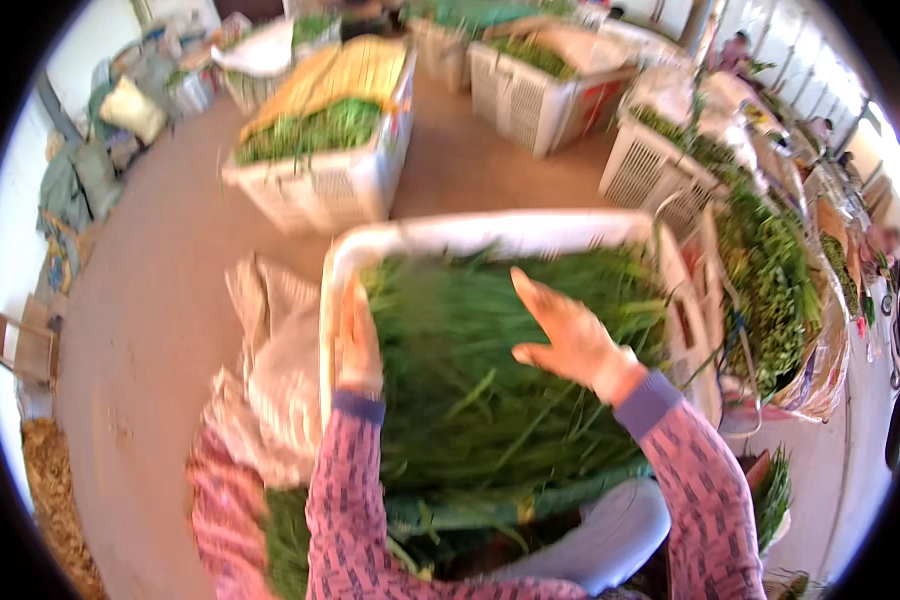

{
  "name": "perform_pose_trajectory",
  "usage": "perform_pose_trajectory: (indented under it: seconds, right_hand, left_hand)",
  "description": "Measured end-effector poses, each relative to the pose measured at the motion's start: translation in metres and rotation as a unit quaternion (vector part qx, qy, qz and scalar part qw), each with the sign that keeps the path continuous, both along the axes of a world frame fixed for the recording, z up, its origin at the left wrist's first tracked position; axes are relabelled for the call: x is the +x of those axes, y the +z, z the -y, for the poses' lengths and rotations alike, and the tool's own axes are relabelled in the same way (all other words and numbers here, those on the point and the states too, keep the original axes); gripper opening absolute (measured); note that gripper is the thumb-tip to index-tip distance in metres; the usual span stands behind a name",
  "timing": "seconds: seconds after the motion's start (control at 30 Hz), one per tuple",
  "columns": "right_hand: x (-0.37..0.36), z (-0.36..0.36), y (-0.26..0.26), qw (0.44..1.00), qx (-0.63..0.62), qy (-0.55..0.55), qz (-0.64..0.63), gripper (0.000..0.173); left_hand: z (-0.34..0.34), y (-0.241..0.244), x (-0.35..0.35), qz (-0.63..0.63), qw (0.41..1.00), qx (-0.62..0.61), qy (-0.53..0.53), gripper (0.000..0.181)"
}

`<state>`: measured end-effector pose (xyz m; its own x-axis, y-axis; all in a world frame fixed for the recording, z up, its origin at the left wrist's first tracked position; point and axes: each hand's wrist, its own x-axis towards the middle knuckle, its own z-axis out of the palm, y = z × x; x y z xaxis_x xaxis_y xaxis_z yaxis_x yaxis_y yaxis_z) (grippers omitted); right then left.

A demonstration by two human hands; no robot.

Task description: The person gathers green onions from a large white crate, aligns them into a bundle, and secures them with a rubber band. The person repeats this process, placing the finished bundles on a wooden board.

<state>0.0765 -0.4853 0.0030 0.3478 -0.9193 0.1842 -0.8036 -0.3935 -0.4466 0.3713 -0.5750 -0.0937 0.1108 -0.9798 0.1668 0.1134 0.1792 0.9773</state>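
Before me stands a large white plastic crate (495, 225), filled with long, thin-leaved greens (487, 420) that look blurred. My left hand (358, 337) is flat and seen edge-on at the crate's left wall, beside the greens, with nothing visible in it. Over the right half of the greens is my right hand (574, 341), empty, its thumb spread from the fingers. Whether it touches the leaves cannot be told. A green cloth or sheet edge (525, 502) lies along the near side of the greens.
Left of the crate sit a pale woven sack (285, 390) and a red one (225, 517). Another crate of greens (307, 187) stands ahead, partly under a yellow cover (337, 71). Bundled leafy greens (769, 292) lie at the right. People are at the far right.
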Motion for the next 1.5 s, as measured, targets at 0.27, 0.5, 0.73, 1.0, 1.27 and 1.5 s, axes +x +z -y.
perform_pose_trajectory:
  seconds: [0.27,0.5,0.73,1.0,1.27,1.5]
  right_hand:
    - [0.098,0.057,-0.062,0.996,0.034,-0.059,-0.055,0.142]
    - [0.123,0.074,-0.068,0.986,0.061,-0.07,-0.139,0.143]
    - [0.09,0.07,-0.069,0.999,-0.004,-0.011,0.053,0.067]
    - [0.058,0.045,-0.056,0.978,0.018,0.02,0.206,0.058]
    - [0.071,0.038,-0.065,0.981,0.016,-0.006,0.195,0.061]
    - [0.097,0.031,-0.018,0.997,-0.034,0.059,0.029,0.12]
  left_hand:
    - [-0.012,0.012,-0.01,-0.09,0.992,0.074,-0.052,0.058]
    - [-0.019,0.047,-0.006,-0.011,0.968,0.152,-0.2,0.076]
    - [0.003,0.036,0.035,0.2,0.961,-0.085,-0.168,0.068]
    - [-0.003,0.029,0.008,0.556,0.79,-0.243,-0.087,0.099]
    - [-0.021,0.043,-0.014,0.556,0.774,-0.278,-0.119,0.065]
    - [-0.019,0.035,-0.016,0.582,0.756,-0.277,-0.11,0.041]
